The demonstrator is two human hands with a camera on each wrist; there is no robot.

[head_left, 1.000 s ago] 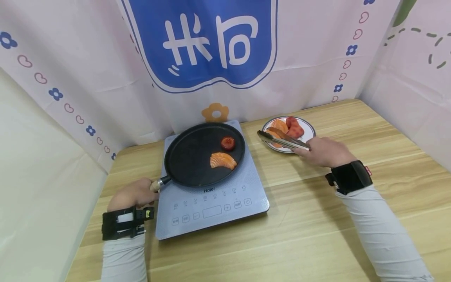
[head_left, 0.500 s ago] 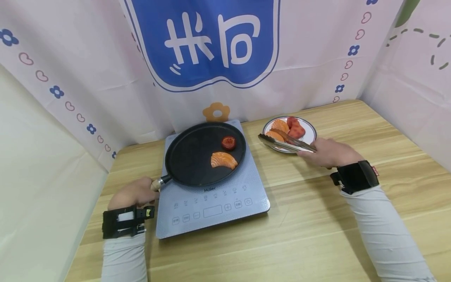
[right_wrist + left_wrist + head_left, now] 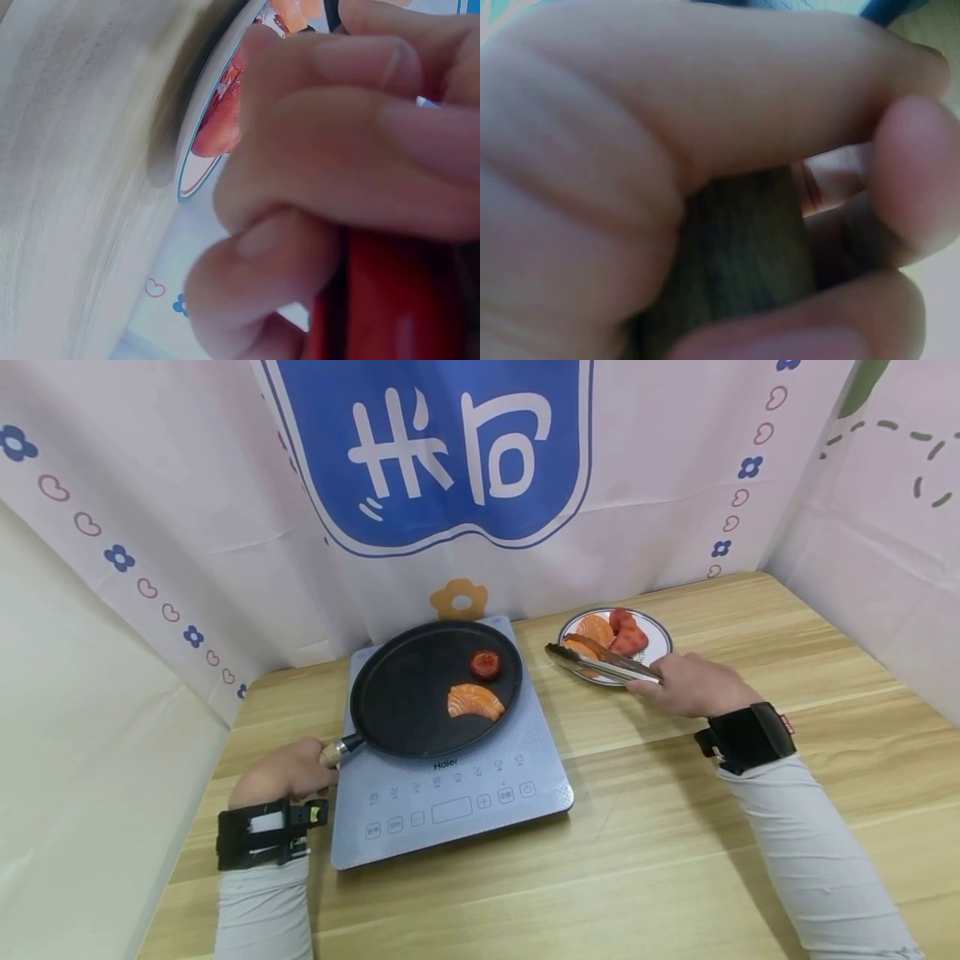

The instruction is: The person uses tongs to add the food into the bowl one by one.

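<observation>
In the head view, my left hand (image 3: 281, 770) grips the wooden handle (image 3: 332, 754) of a black flat frying pan (image 3: 397, 693). Inside the pan lie an orange salmon slice (image 3: 476, 702) and a red tomato half (image 3: 485, 665). My right hand (image 3: 697, 683) holds metal tongs (image 3: 621, 670), whose tips stand apart over the left side of a white plate (image 3: 660, 647). Orange salmon slices (image 3: 595, 628) and red meat-like pieces (image 3: 628, 637) lie on the plate. Whether the tongs touch a slice I cannot tell. A red part of the tongs (image 3: 405, 300) fills the palm in the right wrist view.
Beneath the pan is a grey induction cooker (image 3: 450, 810) with a touch panel at its front. Everything stands on a wooden table (image 3: 637, 860). A printed curtain (image 3: 637, 543) hangs right behind the plate and cooker.
My right hand and the tongs shifted slightly right, then back left over the plate. The left hand keeps its grip on the pan handle, and the food in the pan has not moved.
</observation>
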